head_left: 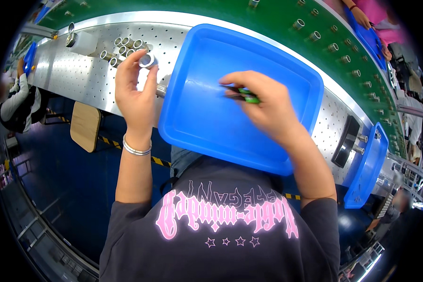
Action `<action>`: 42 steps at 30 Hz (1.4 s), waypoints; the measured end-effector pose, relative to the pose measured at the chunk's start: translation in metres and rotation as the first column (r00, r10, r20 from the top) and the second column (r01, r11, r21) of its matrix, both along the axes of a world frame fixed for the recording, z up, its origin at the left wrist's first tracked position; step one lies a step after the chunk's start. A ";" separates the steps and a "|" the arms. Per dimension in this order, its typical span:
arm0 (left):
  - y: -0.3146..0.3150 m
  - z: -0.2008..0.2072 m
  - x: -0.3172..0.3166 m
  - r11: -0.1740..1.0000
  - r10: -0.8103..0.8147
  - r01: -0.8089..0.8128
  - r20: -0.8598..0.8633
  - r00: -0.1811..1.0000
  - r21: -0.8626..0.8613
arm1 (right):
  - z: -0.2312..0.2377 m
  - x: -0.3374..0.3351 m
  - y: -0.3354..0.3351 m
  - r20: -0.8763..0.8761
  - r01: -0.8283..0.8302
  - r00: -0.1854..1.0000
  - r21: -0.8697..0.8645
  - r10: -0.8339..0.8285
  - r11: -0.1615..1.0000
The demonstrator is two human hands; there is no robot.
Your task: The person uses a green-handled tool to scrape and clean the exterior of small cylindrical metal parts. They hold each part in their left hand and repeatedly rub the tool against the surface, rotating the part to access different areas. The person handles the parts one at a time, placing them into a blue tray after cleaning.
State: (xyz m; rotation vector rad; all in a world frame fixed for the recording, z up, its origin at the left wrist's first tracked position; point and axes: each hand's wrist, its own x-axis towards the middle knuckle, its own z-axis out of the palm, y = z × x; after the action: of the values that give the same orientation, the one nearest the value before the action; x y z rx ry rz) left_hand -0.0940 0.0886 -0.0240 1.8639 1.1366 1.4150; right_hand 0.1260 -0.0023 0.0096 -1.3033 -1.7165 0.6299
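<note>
My left hand (135, 89) pinches a short silver metal sleeve (146, 60) between thumb and fingertips, its round opening facing up. Just beyond it, several similar metal sleeves (126, 44) stand in a cluster on the perforated metal bench. Over the blue tray (211, 136), my right hand (264, 101) is closed around a small green-and-black tool (249, 97) with two dark prongs pointing left. The prongs are blurred, so its exact kind does not show. Another metal piece (161, 90) lies by the tray's left edge, partly hidden by my left hand.
Behind the bench (167, 35) runs a green conveyor belt (286, 13) carrying many metal sleeves. A white container (84, 43) stands at the far left. On the right are a black block (347, 141) and another blue tray (367, 169). Other people work nearby; a wooden stool (85, 127) stands at left.
</note>
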 end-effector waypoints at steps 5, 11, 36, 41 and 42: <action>0.008 -0.015 0.022 0.957 -0.124 0.166 0.181 0.976 -0.238 | -0.011 -0.009 0.004 0.060 0.006 0.998 -0.064 -0.002 0.998; 0.008 -0.010 0.028 0.930 -0.245 0.275 0.146 0.958 -0.245 | 0.000 -0.013 0.011 0.013 0.068 0.998 -0.116 -0.067 0.991; 0.010 -0.012 -0.017 0.963 -0.213 0.091 -0.503 0.838 -0.255 | -0.005 -0.006 0.010 -0.102 0.134 0.982 -0.239 -0.162 0.962; 0.025 -0.016 -0.011 0.994 -0.101 0.109 -0.561 0.822 -0.019 | -0.002 0.000 0.003 -0.198 0.180 0.948 -0.312 -0.249 0.933; 0.029 -0.018 -0.009 0.991 -0.100 0.133 -0.565 0.819 0.016 | -0.001 0.001 0.002 -0.225 0.179 0.939 -0.329 -0.261 0.927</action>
State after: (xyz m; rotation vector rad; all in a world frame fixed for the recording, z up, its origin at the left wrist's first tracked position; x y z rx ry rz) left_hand -0.1029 0.1172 -0.0420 2.4387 1.2209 0.8407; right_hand 0.1269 -0.0001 0.0089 -1.5241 -1.2647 0.9169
